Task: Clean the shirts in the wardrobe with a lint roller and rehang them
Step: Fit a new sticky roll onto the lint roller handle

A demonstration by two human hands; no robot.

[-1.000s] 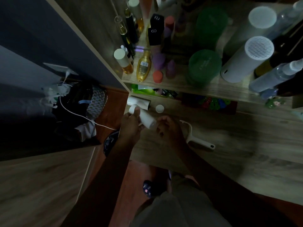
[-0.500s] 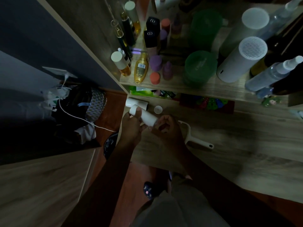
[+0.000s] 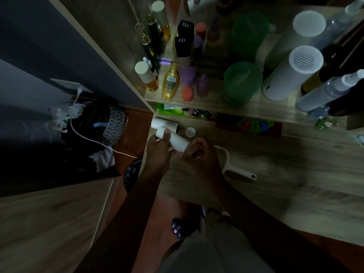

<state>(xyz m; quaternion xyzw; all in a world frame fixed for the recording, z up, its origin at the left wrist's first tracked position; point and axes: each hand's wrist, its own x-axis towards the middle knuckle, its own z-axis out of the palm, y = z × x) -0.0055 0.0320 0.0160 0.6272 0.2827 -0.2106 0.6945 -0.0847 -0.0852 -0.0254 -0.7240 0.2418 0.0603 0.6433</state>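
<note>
Wooden desk, both hands gripping white roll

Dim, underexposed wide-angle view; deep shadow lower left, edges bent, slightly blurred.

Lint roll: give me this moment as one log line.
stage: roll prep | left hand: grips lint roll | right hand: at roll's end | handle: on table, untouched | shirts: not visible

1. The roll is white.
2. The handle is white.
3. The small cap is white.
4. The tubs are green.
5. The bottle is golden.
6. The boxes are black.
7. The shelf is pale wood grain.
8. The slipper is dark with small flowers.
9. The cable is white.
</note>
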